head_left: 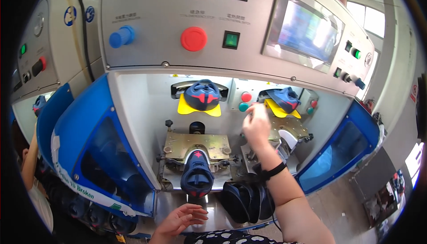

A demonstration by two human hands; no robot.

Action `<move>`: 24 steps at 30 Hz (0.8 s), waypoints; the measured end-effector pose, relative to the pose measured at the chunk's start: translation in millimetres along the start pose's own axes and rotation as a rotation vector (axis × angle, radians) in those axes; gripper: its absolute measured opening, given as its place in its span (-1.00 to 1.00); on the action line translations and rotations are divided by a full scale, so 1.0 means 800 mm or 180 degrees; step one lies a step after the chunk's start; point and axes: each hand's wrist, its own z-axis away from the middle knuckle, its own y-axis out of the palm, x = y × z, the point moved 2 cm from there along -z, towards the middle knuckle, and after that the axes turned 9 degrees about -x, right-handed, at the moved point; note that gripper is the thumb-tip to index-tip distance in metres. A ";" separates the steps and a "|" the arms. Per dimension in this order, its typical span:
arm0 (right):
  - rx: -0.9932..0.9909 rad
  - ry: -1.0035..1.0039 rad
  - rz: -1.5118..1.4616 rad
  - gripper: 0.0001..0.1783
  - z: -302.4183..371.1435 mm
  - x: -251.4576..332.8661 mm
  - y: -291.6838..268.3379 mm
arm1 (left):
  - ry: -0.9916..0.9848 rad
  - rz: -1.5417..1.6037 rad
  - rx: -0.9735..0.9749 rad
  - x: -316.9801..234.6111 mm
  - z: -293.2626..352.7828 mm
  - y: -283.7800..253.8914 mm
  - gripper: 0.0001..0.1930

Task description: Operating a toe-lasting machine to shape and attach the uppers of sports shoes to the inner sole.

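Observation:
My left hand (184, 219) is in front of the machine's metal ledge, fingers stretched out and holding nothing. Just beyond it, a dark blue shoe upper (197, 177) with red marks sits on the left lower metal fixture (178, 145). My right hand (257, 126) reaches into the machine beside a green push button (243, 107) and a red one (246, 96). Its fingers are curled, with nothing visible in them; whether they touch the button cannot be made out. Two more blue-and-red uppers, left (202, 96) and right (287, 100), are mounted higher up above yellow pads (212, 111).
Dark curved shoe pieces (242, 204) lie on the ledge under my right forearm. Blue windowed side guards flank the opening, left (102, 150) and right (338, 146). The control panel (147, 50) overhangs it. Another person's arm (30, 164) shows at far left, near several shoes.

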 end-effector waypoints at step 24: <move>0.1051 0.1193 0.0787 -0.71 0.220 -0.052 -0.307 | -0.1761 -0.0281 0.1055 0.148 -0.187 0.109 -0.52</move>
